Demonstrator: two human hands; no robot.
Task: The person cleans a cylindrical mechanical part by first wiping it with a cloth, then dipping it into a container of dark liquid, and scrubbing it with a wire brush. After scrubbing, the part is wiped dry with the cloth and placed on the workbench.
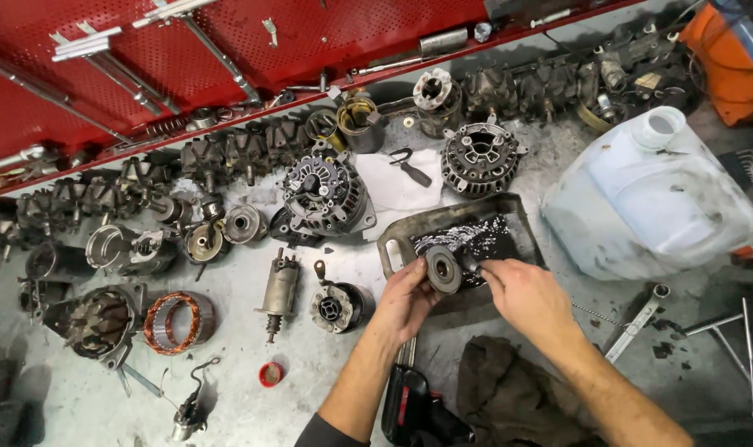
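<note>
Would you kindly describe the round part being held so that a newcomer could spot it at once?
Find the dark tray mid-bench, beside the white jug. At its front edge the left hand grips a pulley-like grey disc; unlike the loose parts around, it is off the bench.

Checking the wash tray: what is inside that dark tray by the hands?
The dark tray holds black liquid with white glints. The round metal part and both hands cover its near edge, hiding what lies beneath.

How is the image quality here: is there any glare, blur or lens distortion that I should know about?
Head view: even light, soft shadows; glare on the wet dark liquid in the tray behind the round pulley-like part held by the left hand, with the right hand beside it; the red shelf edge bows, suggesting wide-angle distortion; the corners look slightly soft.
</note>
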